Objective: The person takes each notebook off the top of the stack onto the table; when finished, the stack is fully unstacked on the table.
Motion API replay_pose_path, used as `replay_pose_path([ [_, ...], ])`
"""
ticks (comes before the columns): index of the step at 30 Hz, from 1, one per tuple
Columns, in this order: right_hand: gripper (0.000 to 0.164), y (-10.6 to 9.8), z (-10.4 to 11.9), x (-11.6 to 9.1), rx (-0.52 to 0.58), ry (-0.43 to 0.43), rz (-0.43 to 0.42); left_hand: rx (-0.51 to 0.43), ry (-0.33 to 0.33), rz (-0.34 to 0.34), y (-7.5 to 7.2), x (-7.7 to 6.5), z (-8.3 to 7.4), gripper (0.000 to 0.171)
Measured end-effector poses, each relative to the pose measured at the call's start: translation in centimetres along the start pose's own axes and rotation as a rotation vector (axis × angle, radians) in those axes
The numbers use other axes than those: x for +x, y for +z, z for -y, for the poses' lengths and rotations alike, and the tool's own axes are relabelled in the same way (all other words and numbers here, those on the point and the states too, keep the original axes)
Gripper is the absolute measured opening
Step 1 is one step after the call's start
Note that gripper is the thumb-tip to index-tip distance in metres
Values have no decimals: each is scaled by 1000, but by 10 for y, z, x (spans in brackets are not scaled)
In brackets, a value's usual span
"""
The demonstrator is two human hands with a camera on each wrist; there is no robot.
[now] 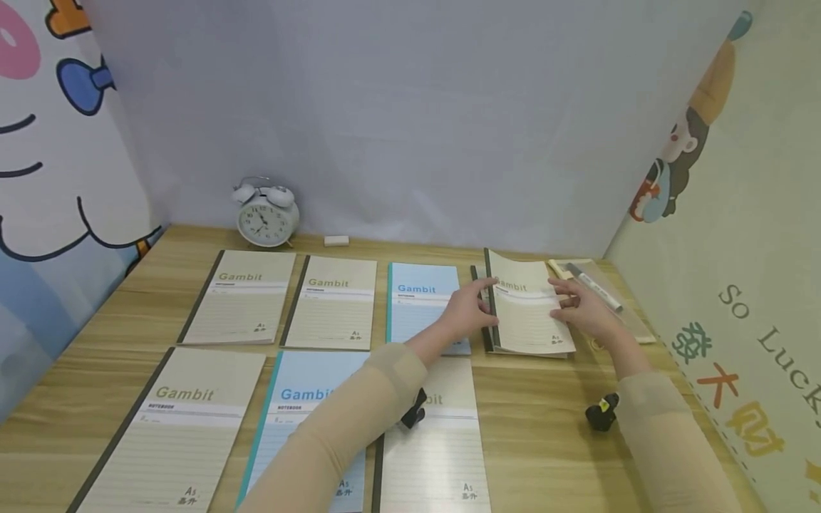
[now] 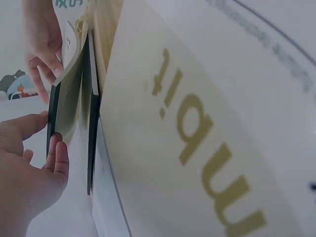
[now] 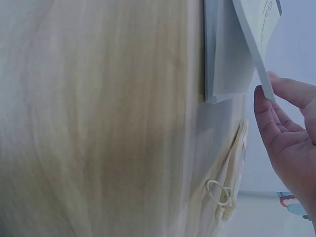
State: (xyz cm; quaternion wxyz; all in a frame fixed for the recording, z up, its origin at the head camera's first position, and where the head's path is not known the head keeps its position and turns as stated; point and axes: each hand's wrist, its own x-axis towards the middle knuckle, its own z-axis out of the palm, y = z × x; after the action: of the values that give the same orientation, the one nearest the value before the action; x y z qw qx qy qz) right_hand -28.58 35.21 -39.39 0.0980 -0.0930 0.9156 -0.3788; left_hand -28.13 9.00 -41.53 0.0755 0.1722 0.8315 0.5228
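Observation:
A beige Gambit notebook (image 1: 529, 317) with a dark spine is held tilted between both hands at the back right. My left hand (image 1: 467, 311) pinches its spine; the left wrist view shows the thumb and fingers (image 2: 60, 158) on either side of that dark spine (image 2: 52, 106). At the opposite edge, my right hand (image 1: 586, 311) pinches the pages, thumb and fingers around the notebook's edge (image 3: 264, 81) in the right wrist view. Beneath it lies another dark-spined notebook (image 1: 478, 285), mostly covered, with a gap between the two.
Beige notebooks (image 1: 237, 299) and blue notebooks (image 1: 423, 279) lie in two rows across the wooden table (image 1: 532, 442). A white alarm clock (image 1: 266, 217) and an eraser-like white block (image 1: 336, 241) stand along the back. Right of the hands, a grey-white marker (image 1: 596, 287) lies on a pale pouch (image 1: 631, 317).

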Motion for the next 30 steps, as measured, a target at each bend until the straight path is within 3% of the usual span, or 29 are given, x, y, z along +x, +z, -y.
replay_pose_path([
  [7, 68, -8, 11, -3, -35, -9, -9, -145, -49, -9, -3, -1, -12, 79],
  [16, 71, -18, 23, -12, -58, -57, 10, -155, -108, 4, -8, -4, -21, 81],
  [20, 70, -22, 26, -18, -21, -65, 42, -164, -88, 4, -10, -8, -22, 80],
  [30, 67, -29, 25, -26, 65, -81, 148, -152, 43, 27, -14, -20, -32, 78],
])
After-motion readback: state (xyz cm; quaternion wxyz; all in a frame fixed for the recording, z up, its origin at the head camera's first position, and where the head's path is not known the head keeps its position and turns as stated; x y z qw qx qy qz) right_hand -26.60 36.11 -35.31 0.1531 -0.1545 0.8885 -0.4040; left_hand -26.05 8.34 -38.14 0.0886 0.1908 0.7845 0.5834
